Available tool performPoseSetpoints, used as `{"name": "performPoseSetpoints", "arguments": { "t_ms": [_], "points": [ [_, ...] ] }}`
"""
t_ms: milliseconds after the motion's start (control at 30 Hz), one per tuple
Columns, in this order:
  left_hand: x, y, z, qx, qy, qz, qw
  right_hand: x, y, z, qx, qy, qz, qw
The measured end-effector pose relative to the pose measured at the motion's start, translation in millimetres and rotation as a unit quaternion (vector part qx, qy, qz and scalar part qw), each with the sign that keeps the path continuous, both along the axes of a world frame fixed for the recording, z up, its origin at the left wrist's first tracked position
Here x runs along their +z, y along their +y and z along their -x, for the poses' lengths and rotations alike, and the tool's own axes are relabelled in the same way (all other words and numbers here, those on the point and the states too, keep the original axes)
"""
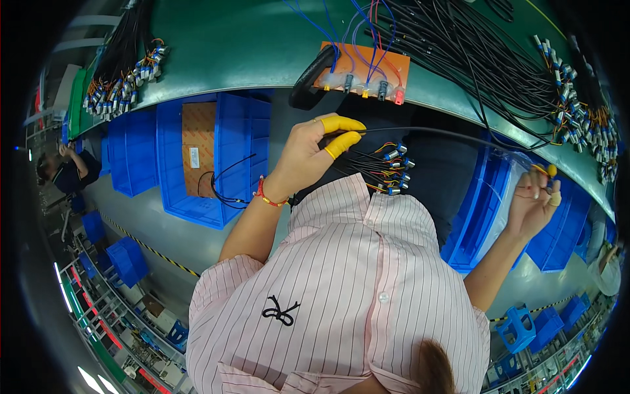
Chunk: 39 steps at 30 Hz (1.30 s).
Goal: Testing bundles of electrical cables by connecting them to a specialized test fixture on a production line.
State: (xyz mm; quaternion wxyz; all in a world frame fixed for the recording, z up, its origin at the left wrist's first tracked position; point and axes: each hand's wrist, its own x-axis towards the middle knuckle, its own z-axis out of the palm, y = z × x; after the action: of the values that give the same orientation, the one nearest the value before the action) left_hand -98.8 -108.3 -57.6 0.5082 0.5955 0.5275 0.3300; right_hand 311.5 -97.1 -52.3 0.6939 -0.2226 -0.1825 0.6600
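My left hand (314,150), in yellow finger cots on thumb and forefinger, pinches a thin black cable (433,131). The cable runs off to the right, toward the table's edge. My right hand (533,205) is raised at the right with its fingers apart, near the cable's far stretch. It wears finger cots too, and nothing shows clearly in its grasp. On my lap, below the held cable, lies a bundle of black cables with blue-and-silver connectors (397,161) and short orange wires. Ahead of my left hand is an orange board (367,62) with coloured clips and blue wires.
Black cables (459,46) with many metal connectors (571,111) cover the green table's (216,46) right side. Another connector bundle (125,85) hangs at the left. Blue bins (243,151) stand below the table edge. Another person (72,164) is at the far left.
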Motion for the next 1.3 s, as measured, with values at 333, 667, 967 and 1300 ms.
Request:
{"name": "performPoseSetpoints", "arguments": {
  "t_ms": [333, 667, 967, 1300],
  "points": [
    [-20, -8, -14, 0.162, -0.542, 0.124, 0.815, -1, 3, -55, 0.016, 0.126, -0.022, 0.992],
    [-23, -8, -22, 0.090, -0.565, 0.143, 0.807, -1, -1, -13, -0.094, -0.072, 0.060, 0.991],
    [-24, -3, -27, 0.119, -0.476, 0.191, 0.850, -15, 7, 26, -0.011, -0.145, 0.019, 0.989],
    [-23, 9, -32, 0.159, -0.425, 0.196, 0.870, -24, 11, 40, -0.002, -0.186, 0.031, 0.982]
  ]
}}
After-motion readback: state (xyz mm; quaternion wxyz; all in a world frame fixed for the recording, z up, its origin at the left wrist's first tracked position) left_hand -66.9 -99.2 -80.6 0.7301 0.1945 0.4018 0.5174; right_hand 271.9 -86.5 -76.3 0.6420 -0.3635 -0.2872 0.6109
